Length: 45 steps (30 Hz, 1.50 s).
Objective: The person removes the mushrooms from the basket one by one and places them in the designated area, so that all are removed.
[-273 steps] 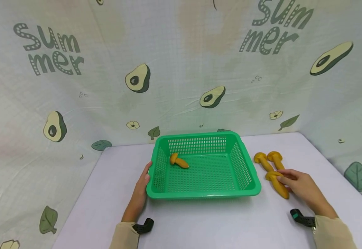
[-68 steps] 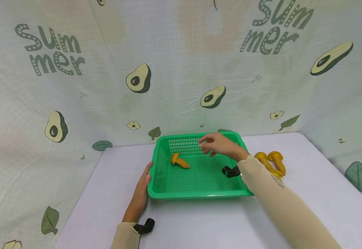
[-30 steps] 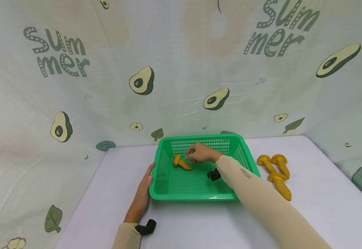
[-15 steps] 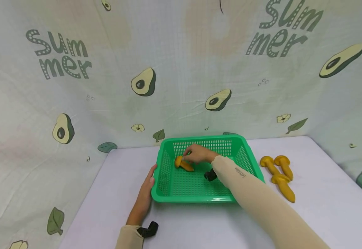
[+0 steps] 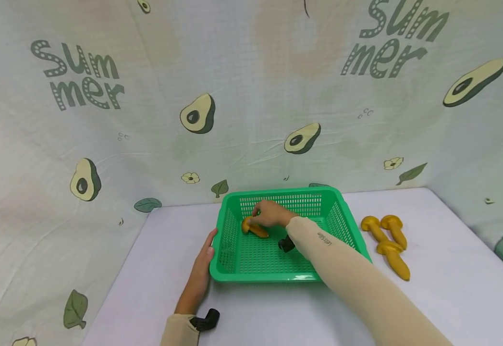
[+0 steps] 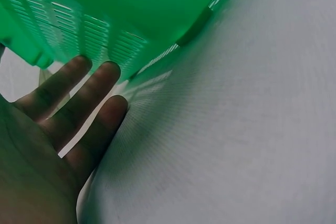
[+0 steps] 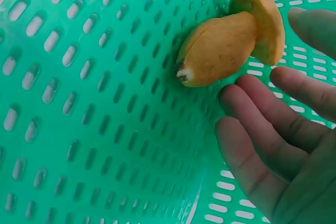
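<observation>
A yellow-brown toy mushroom (image 5: 257, 231) lies in the left back part of a green plastic basket (image 5: 268, 277). My right hand (image 5: 270, 214) reaches down over it, overlapping the cap in the head view. In the right wrist view, the mushroom (image 7: 223, 48) has its cap toward my hand, and the thumb and index fingertips (image 7: 283, 77) are right at the cap's edge with a gap between them. My left hand (image 5: 201, 269) rests along the basket's left side; the left wrist view shows straight fingers (image 6: 100, 85) against the slotted wall.
Three more toy mushrooms (image 5: 394, 259) lie close together on the white table (image 5: 251, 317), right of the basket. A printed cloth (image 5: 251, 86) hangs behind the table. My right sleeve (image 5: 342, 264) crosses the basket's front right rim.
My right hand has left the mushrooms on the right, moved left over the basket and come down to the mushroom inside. My left hand has stayed at the basket's side.
</observation>
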### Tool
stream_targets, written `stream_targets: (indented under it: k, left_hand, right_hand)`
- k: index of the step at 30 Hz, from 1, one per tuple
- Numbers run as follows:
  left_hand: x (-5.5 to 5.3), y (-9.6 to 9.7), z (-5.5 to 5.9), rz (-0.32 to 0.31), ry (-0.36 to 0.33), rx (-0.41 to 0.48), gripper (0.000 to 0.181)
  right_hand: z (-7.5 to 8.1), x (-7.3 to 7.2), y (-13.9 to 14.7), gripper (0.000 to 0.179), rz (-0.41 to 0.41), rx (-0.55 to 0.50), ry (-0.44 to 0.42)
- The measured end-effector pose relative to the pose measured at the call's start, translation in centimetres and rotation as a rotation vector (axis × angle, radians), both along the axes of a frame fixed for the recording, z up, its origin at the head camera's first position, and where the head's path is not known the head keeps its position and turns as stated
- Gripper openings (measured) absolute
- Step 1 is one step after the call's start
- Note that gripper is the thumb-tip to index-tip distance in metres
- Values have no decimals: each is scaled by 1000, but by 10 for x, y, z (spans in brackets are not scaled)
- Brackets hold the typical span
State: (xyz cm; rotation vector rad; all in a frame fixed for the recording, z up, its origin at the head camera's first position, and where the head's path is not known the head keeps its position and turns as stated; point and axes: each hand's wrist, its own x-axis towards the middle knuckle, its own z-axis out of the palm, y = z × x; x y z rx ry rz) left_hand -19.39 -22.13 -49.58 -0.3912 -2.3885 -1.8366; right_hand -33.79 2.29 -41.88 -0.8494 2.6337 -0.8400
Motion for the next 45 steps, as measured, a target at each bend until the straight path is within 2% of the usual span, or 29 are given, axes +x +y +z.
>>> stream_targets:
  k: [3, 6, 17, 28, 33, 45]
  left_hand:
    - [1, -1, 0, 7, 1, 1, 51]
    - [2, -2, 1, 14, -2, 8, 51]
    - [3, -1, 1, 3, 2, 3, 51]
    - [5, -2, -1, 8, -13, 2, 52]
    - [6, -1, -1, 11, -34, 5, 52]
    - [5, 3, 4, 9, -8, 6, 52]
  right_hand:
    - [-1, 1, -3, 32, 1, 3, -12]
    - [-2, 0, -6, 35, 25, 25, 7]
    - [-8, 5, -11, 41, 32, 74, 41]
    - [-10, 10, -15, 46, 52, 64, 33]
    - [-9, 12, -15, 47, 64, 61, 54]
    - [-3, 9, -9, 43, 51, 72, 69]
